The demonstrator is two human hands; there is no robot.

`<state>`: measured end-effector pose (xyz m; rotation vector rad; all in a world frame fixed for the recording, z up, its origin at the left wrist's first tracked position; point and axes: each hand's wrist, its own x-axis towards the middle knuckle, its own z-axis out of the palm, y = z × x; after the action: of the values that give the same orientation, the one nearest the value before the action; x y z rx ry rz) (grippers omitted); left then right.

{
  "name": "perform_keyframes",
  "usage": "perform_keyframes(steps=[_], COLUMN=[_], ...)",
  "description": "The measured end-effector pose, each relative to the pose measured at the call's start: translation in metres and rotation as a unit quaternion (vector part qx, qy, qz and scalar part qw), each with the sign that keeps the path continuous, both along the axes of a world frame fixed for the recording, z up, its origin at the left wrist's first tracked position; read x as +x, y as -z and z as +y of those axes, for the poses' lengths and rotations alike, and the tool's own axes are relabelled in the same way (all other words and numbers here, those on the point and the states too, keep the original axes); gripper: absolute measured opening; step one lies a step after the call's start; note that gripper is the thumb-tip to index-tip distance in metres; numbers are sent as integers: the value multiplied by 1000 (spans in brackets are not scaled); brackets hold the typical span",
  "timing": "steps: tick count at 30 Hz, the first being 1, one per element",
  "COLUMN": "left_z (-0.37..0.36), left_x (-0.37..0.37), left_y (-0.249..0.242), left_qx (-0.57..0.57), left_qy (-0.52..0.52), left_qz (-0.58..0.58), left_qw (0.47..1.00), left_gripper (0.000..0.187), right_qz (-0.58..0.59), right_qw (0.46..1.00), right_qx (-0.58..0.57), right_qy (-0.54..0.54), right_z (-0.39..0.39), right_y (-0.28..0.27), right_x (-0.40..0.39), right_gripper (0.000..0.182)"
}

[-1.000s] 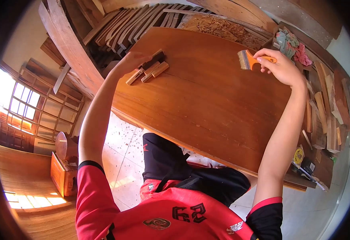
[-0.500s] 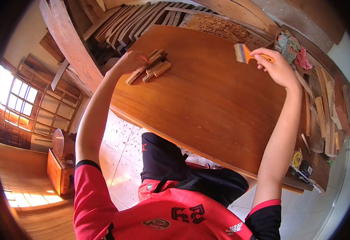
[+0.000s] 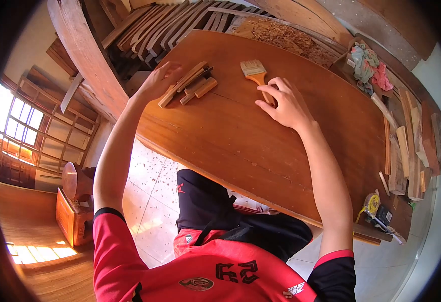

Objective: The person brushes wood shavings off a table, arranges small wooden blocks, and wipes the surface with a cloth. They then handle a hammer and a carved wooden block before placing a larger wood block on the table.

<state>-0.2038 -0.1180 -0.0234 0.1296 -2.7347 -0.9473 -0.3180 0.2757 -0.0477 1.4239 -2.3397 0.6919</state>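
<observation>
On the brown wooden tabletop lies a flat paintbrush with pale bristles and an orange handle. My right hand is at the handle's lower end, fingers apart and curved, not wrapped round it. Several short wooden pieces sit in a small bunch toward the table's upper left. Beside their left edge is my left hand, its fingers spread and gripping nothing.
Wooden slats and shavings lie beyond the table. Rags and offcuts are at the right. A tape measure rests near the lower right corner. A thick wooden post stands at the left.
My right hand has moved left and down, and the brush it held in the air now lies on the table. My left hand has drawn slightly left, off the wooden pieces.
</observation>
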Motion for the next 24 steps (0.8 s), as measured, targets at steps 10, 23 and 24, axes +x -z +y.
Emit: perform_keyframes(steps=[10,23,24], left_z=[96,129,135], left_x=[59,46,49], left_y=[-27,9,9], left_qx=[-196,-251,-235], left_qy=[-89,-25,15], left_qz=[34,60,100], left_qw=[976,966,967], left_gripper=[29,25,26], right_qz=[-10,-10,-5], right_qw=[1000,999,999], right_qx=[-24,-50,-51], right_qy=[4,2,2], right_z=[-4,-2,-2], right_y=[6,11,11], right_x=[-4,-7,-7], right_gripper=[55,54,54])
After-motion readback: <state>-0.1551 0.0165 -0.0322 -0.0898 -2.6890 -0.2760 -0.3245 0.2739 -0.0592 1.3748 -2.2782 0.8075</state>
